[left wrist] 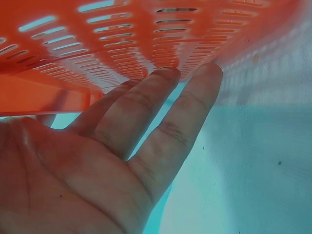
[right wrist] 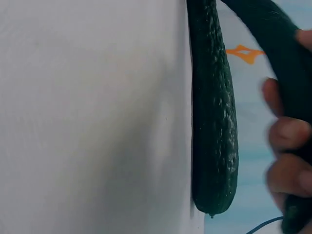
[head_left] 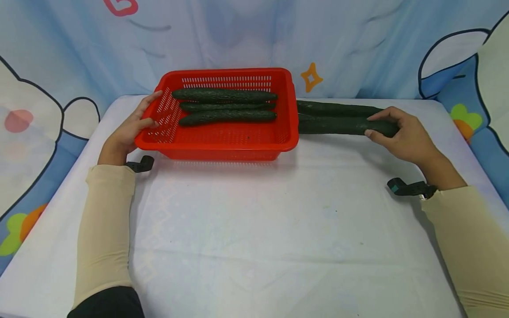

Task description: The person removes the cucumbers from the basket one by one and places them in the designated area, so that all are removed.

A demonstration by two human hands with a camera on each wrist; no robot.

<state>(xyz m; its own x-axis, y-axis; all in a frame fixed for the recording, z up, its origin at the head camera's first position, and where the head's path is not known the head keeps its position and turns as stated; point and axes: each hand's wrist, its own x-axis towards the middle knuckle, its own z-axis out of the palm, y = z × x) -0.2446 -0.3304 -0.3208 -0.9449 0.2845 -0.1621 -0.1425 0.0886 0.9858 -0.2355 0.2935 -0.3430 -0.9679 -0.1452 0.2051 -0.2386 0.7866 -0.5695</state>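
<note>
In the head view a red slotted plastic basket [head_left: 222,143] holds three dark green cucumbers, the front cucumber [head_left: 226,117] lying parallel to the others. My left hand [head_left: 129,128] holds the basket's left end, thumb over the rim and fingers [left wrist: 187,107] stretched under the slotted wall. To the right, my right hand [head_left: 411,137] grips a long cucumber [head_left: 334,125] near its right end. The right wrist view has this cucumber [right wrist: 278,44] raised off the table with fingers curled round it. Another long cucumber [head_left: 338,107] lies behind it; the basket hides both left ends.
A white cloth [head_left: 254,221] covers the table. Behind its back edge hangs a blue curtain [head_left: 246,35] with cartoon figures. Each wrist wears a small black camera, such as the right wrist camera [head_left: 409,187] in the head view.
</note>
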